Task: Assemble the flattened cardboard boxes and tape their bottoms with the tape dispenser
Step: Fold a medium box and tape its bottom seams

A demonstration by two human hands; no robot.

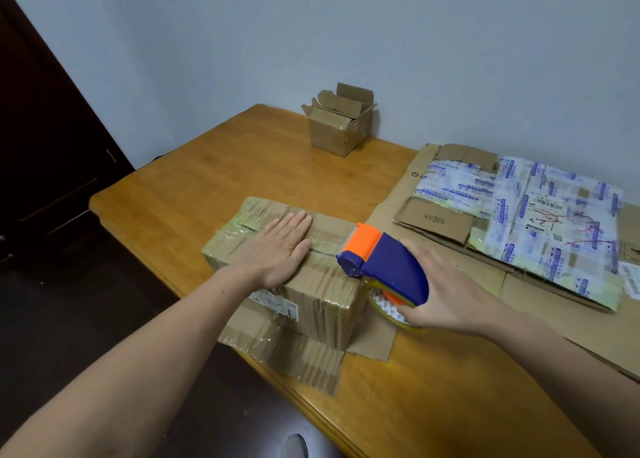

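A brown cardboard box (pixel 322 294) stands upside down near the table's front-left edge, its bottom flaps closed on top and its lower flaps splayed on the table. My left hand (pixel 280 249) presses flat on the closed flaps with straight fingers. My right hand (pixel 446 298) grips a blue and orange tape dispenser (pixel 384 263) from the right. The dispenser's orange nose touches the box's top right edge. A roll of clear tape sits under the dispenser.
A small open box (pixel 341 121) stands at the back of the wooden table (pixel 214 187). Flattened, heavily taped cardboard (pixel 519 215) lies on the right half. A dark door (pixel 45 138) is at the left, with dark floor below the table edge.
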